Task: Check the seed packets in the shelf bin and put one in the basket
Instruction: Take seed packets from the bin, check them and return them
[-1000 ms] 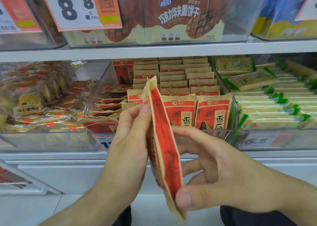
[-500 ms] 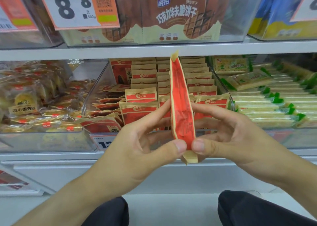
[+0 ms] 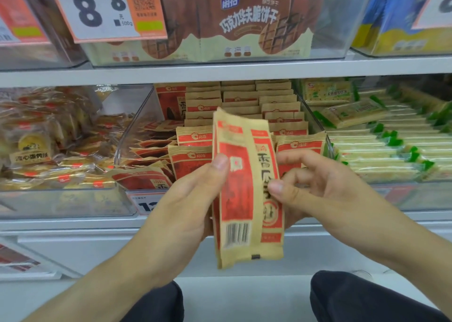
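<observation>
A tan and red seed packet [image 3: 241, 199] stands upright in front of the shelf, its side with the barcode turned toward me. My left hand [image 3: 193, 199] grips its left edge, thumb on the front. My right hand [image 3: 315, 187] pinches its right edge with thumb and curled fingers. Behind them the clear shelf bin [image 3: 127, 138] holds several rows of the same packets [image 3: 288, 131]. No basket is in view.
A clear bin of gold-wrapped pastries [image 3: 44, 150] stands to the left, green-edged cracker packs [image 3: 381, 150] to the right. A chocolate wafer box [image 3: 244, 23] and a price card [image 3: 105, 8] sit on the upper shelf. My dark-trousered knees [image 3: 367, 299] are at the bottom.
The packet was edge-on and higher; it has been turned to show its barcode side and lowered. Both hands shifted their hold along its edges.
</observation>
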{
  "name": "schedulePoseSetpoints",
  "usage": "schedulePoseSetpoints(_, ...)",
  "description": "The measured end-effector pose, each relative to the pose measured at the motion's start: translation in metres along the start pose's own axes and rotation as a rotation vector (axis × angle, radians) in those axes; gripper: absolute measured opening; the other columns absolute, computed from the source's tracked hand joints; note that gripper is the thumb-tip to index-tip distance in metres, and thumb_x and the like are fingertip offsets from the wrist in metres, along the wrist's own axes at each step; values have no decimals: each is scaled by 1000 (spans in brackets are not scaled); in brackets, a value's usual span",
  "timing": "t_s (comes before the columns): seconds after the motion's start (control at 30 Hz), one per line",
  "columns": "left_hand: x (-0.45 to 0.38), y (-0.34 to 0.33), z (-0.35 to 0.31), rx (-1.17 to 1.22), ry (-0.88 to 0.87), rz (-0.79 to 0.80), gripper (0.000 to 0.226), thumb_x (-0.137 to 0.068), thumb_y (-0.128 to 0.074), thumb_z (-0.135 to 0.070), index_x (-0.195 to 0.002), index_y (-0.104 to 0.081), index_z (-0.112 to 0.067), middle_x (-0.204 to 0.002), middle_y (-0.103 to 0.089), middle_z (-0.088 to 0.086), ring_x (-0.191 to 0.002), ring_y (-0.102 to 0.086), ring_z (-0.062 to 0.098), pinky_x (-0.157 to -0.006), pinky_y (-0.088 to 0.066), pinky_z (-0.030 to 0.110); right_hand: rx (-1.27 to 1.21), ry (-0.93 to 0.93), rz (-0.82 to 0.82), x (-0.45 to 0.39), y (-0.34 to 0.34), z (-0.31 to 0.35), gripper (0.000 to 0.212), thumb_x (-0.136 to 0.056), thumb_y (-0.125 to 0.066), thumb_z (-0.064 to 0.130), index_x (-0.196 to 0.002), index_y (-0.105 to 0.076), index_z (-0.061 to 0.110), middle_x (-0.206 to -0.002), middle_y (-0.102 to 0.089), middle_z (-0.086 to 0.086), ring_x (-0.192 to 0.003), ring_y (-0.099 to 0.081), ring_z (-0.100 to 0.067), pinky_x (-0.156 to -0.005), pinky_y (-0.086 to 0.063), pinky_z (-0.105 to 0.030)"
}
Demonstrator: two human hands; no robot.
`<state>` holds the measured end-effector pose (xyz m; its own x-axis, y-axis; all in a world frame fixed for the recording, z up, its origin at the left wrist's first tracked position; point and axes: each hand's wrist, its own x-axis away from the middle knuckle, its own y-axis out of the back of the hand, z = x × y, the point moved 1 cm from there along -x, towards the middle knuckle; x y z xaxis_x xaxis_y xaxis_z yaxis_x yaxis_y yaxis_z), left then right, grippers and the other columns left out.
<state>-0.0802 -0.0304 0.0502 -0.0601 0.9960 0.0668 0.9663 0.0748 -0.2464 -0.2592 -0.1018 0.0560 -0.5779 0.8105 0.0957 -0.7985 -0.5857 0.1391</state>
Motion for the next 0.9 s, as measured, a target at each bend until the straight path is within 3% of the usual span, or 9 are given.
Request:
schedulePoseSetpoints(0.1,2,4,5,-127,1,-113,48,-91,-59,-50,-109,-75,-9,-103,-77,13,-93,-75,28,-80,-62,32,22,-52,27,0,1,0,44,-82,-67,39,-119,-61,17,-90,-78,-14,-82,-75,-39,-72,-64,-40)
schedulePoseSetpoints(0.2,4,10,4,-190,16,-5,45,-89,-43,-46,-98,-79,-20,-94,-79,8,-84,-77,21,-65,-60,24,35,-65,46,1,1,1,40,-82,-65,43,-110,-67,14,-93,-78,-13,-88,-74,-40,-78,-64,-45)
schedulePoseSetpoints(0.37,4,16,6,-253,-21,16,41,-92,-44,-40,-98,-78,-17,-91,-79,7,-80,-77,20,-63,-57,21,19,-60,59,2,0,3,45,-76,-66,49,-93,-69,7,-96,-79,-10,-91,-76,-31,-85,-62,-48)
schedulePoseSetpoints(0.43,2,16,7,-284,-53,-9,34,-91,-48,-35,-111,-71,-19,-92,-79,6,-81,-77,19,-62,-58,22,2,-52,70,3,0,4,45,-75,-68,44,-91,-66,2,-96,-79,-9,-91,-77,-29,-83,-62,-46)
schedulePoseSetpoints(0.53,1,17,7,-359,-141,-40,40,-92,-52,-27,-131,-54,-31,-98,-79,-1,-88,-76,14,-68,-58,22,-12,-36,76,5,-2,5,41,-72,-74,35,-90,-69,-2,-95,-80,-8,-85,-78,-27,-73,-65,-37)
schedulePoseSetpoints(0.63,2,12,7,-363,-151,-15,39,-97,-49,-23,-131,-53,-41,-107,-76,-16,-97,-72,2,-73,-55,13,-21,-4,48,7,-5,3,35,-67,-80,28,-93,-74,5,-92,-79,-10,-77,-78,-30,-62,-64,-34)
schedulePoseSetpoints(0.7,2,8,10,-380,-134,27,28,-96,-58,-39,-124,-59,-46,-112,-73,-21,-103,-69,-2,-79,-54,14,-25,35,37,8,-8,4,32,-65,-82,26,-94,-77,14,-95,-79,-8,-74,-78,-33,-60,-64,-35)
schedulePoseSetpoints(0.77,3,7,13,-465,-137,55,31,-88,-64,-57,-119,-60,-55,-117,-71,-23,-110,-66,-1,-89,-55,24,-20,73,44,10,-10,7,33,-62,-84,30,-93,-78,22,-97,-78,-7,-72,-77,-34,-59,-64,-38)
schedulePoseSetpoints(0.9,3,9,14,-524,-150,53,36,-93,-57,-51,-128,-59,-43,-119,-71,-21,-113,-66,1,-94,-55,28,14,107,51,13,-11,9,33,-59,-85,33,-91,-79,27,-94,-78,-6,-68,-76,-34,-58,-64,-36)
